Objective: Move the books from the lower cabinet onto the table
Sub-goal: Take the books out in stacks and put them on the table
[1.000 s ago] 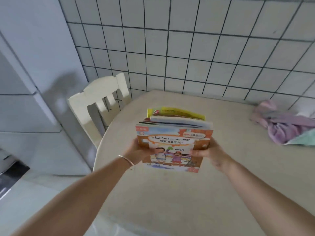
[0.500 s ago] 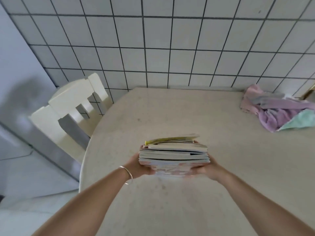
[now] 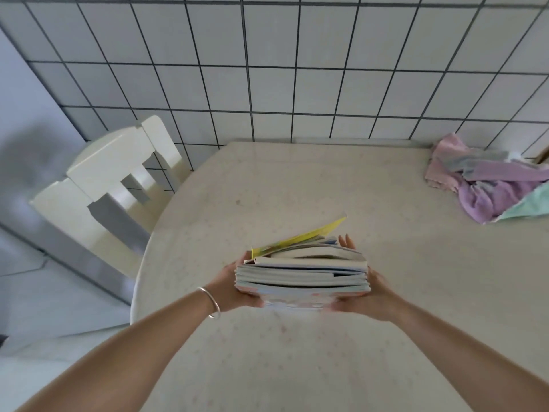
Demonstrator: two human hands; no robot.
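Change: stack of books (image 3: 303, 275) tipped from cover-facing a second ago to lying flat, page edges toward the camera, yellow top cover now lifting at its right end.
Left grip: left hand (image 3: 234, 288) clamped on the stack's left side, bracelet (image 3: 210, 301) at the wrist.
Right grip: right hand (image 3: 367, 295) clamped on the right side, fingertips showing past the far edge.
Books: low over the middle of the surface (image 3: 297, 367); contact with it cannot be told.
Right, far: crumpled cloths (image 3: 487, 185) on the surface by the tiled wall (image 3: 267, 69).
Left, far: cream chair (image 3: 110, 185) against the surface's edge.
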